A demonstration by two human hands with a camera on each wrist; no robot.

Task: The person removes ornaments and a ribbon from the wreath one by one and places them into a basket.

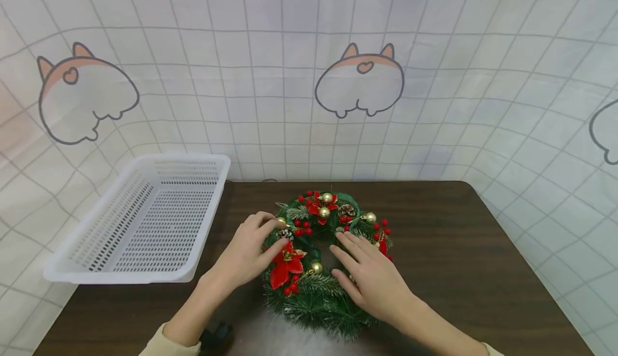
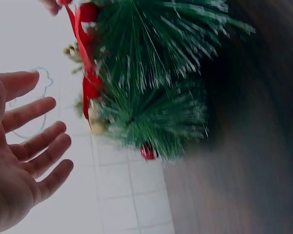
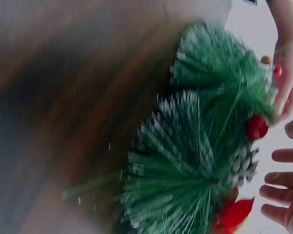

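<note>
A green Christmas wreath (image 1: 316,302) with red poinsettias, red berries, gold balls and pinecones lies on the dark wooden table. Over its left side is my left hand (image 1: 251,249), fingers spread and slightly bent, nothing gripped. My right hand (image 1: 372,278) is over the wreath's right side with its fingers stretched towards the middle. In the left wrist view, the left palm (image 2: 14,165) shows apart from the green needles (image 2: 156,112). The right wrist view has the right fingers (image 3: 278,187) beside the wreath's poinsettia (image 3: 234,214), also holding nothing. Whether either hand touches the wreath, I cannot tell.
A white plastic basket (image 1: 205,238) with perforated walls stands at the table's left. Behind the table (image 1: 449,238) hangs a white gridded curtain (image 1: 270,77) with cartoon animal prints. A small black object (image 1: 217,335) lies near the left forearm.
</note>
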